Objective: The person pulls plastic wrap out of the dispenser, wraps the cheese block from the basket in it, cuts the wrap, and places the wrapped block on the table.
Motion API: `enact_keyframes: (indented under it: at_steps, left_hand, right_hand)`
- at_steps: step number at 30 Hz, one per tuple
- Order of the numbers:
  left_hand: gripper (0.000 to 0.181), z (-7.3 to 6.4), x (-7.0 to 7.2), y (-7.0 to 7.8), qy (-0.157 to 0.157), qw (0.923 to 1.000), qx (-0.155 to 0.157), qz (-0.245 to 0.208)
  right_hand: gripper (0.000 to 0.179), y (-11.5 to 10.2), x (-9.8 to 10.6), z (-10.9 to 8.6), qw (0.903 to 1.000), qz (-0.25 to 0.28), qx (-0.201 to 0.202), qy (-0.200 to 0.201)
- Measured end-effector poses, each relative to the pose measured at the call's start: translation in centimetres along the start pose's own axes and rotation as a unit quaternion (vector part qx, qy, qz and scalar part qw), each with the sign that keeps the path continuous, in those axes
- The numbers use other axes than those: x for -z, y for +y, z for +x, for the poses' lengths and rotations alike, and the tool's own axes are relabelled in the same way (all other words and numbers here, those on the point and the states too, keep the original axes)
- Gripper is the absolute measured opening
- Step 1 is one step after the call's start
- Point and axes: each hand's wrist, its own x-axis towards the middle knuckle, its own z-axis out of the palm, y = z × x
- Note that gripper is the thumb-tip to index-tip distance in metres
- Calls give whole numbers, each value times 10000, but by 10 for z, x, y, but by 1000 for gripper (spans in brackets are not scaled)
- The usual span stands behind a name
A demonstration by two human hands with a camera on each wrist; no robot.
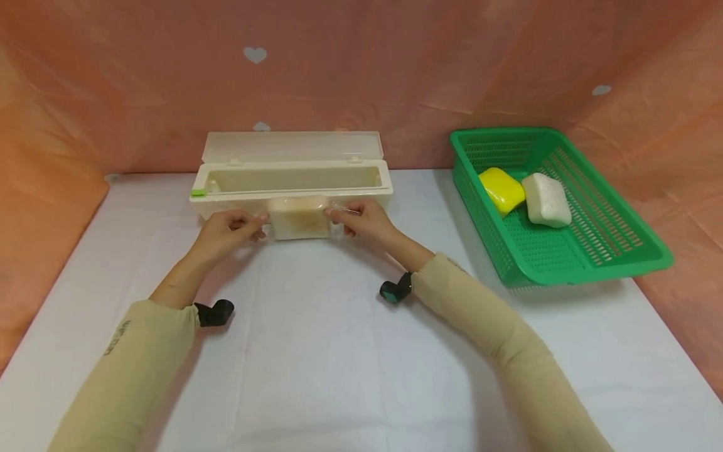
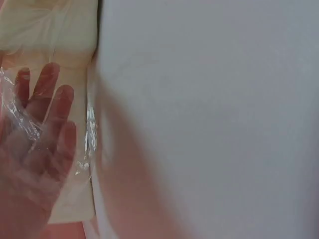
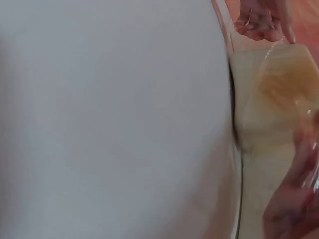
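Observation:
A pale block [image 1: 299, 220], off-white with a tan patch, stands upright against the front of a white cling film dispenser [image 1: 290, 179]. Clear plastic wrap [image 2: 25, 124] covers the block and spreads past both its sides. At the block's left edge, my left hand [image 1: 228, 231] holds the wrap with thumb and curled fingers; through the film its fingers show in the left wrist view. My right hand [image 1: 364, 221] pinches the wrap at the block's upper right corner. In the right wrist view, fingertips lie right at the edge of the block [image 3: 279, 89].
The dispenser's lid [image 1: 294, 147] stands raised behind its long slot, with a green slider [image 1: 198, 193] at the left end. To the right, a green basket [image 1: 615, 276] holds a yellow block [image 1: 501, 190] and a white block [image 1: 546, 199]. An orange-pink cloth [image 1: 367, 69] backs the white table [image 1: 305, 364].

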Motion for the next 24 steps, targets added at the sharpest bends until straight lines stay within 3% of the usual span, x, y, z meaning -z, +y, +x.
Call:
enact_keyframes:
  at_steps: [7, 12, 17, 24]
  left_hand:
    - [51, 2, -3, 0, 280, 9989, 107, 360]
    - [53, -4, 8, -7, 330, 9964, 262, 735]
    - [48, -8, 21, -14, 114, 9971, 173, 728]
    - [48, -6, 33, -15, -174, 9977, 118, 640]
  right_hand:
    - [38, 4, 5, 2, 9992, -317, 197, 120]
    - [26, 5, 15, 1, 9983, -353, 468, -13]
    - [17, 4, 23, -2, 9982, 185, 567, -62]
    - [18, 1, 27, -3, 9965, -38, 759, 351]
